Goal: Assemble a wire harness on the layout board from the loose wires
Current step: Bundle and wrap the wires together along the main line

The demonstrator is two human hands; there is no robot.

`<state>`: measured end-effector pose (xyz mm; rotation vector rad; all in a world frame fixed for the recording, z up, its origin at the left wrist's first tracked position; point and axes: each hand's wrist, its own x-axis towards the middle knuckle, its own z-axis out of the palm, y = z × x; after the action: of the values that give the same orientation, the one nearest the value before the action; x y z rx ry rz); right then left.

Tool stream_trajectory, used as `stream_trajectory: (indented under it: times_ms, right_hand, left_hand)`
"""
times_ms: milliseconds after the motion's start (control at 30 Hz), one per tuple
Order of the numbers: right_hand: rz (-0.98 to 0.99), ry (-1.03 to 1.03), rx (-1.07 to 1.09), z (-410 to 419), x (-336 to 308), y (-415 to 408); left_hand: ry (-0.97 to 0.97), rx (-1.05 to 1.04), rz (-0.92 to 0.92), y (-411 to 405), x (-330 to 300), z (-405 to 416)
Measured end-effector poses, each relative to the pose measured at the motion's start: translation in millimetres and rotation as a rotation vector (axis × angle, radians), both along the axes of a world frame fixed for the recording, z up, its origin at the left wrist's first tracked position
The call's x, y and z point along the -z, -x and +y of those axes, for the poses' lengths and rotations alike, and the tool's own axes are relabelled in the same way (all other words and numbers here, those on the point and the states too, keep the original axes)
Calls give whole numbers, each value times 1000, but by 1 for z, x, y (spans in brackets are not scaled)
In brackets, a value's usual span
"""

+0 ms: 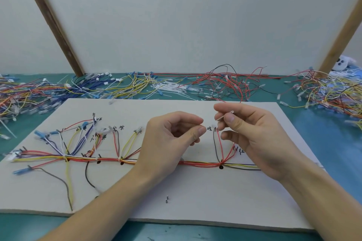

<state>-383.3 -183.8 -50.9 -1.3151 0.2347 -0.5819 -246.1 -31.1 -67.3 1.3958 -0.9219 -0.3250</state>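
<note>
A pale layout board [195, 191] lies on the green table with a bundle of red, yellow and black wires [199, 163] running across its middle, and branches fanning up to pegs on the left. My right hand [252, 133] pinches a thin white cable tie [225, 116] between thumb and fingers, above the board's right half. My left hand [172, 135] hovers beside it with thumb and forefinger pinched together; what they hold is too small to see. A red and black branch [219, 146] rises from the bundle between my hands.
Heaps of loose wires lie behind the board: blue and yellow [98, 86] at the left, red and black [225, 84] in the middle, mixed colours [329, 94] at the right. White cable ties [172, 90] are scattered at the back. A small metal peg [167, 199] stands near the board's front.
</note>
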Motion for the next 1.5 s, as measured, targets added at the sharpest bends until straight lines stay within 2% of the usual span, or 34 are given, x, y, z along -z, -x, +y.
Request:
stream_trajectory:
  times_ms: [200,433,533,633,833,1167,1500]
  right_hand:
    - [50,-87,15,2,0,-2]
    - [145,294,195,2,5,-4]
    - [200,536,338,-8,2,0]
    - [293,648,377,-15,2,2]
    - [329,698,369,-12,2,1]
    - [283,781,440,-15,1,4]
    - [337,871,280,-6,7,2]
  left_hand:
    - [-8,-20,-29,3,1,-1]
    - [-63,-37,-192,5,3,-1]
    - [-111,-61,-362,6,3,1]
    - [-165,-32,-569,6,0,2]
    - [-391,91,-788,9,2,4]
    - [-448,112,-765,8,4,2]
    - [-417,117,-758,7,3,3]
